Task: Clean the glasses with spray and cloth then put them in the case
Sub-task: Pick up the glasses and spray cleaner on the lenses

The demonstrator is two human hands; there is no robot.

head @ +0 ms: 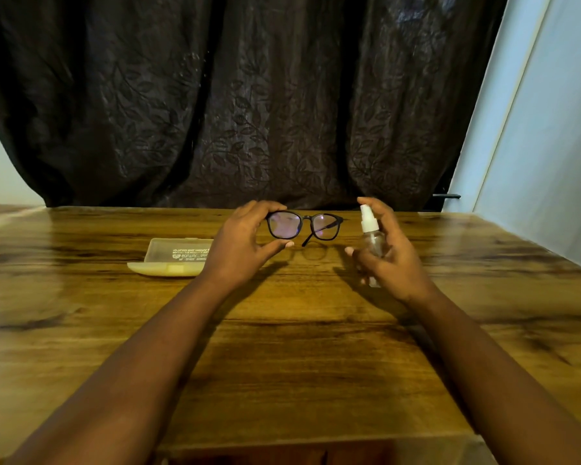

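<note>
Gripping a clear spray bottle [373,241] upright, the right hand [388,253] wraps its fingers around the body, with the white nozzle at the top turned toward the glasses [304,224]. Just across a small gap, the left hand [245,239] pinches the black frame at its left end, thumb below and fingers over the top rim, holding the glasses above the wooden surface [282,347]. Partly behind the left hand lies a pale yellow case [171,258], apparently open, though the hand hides its right end. Beyond hangs a dark curtain [249,95].
</note>
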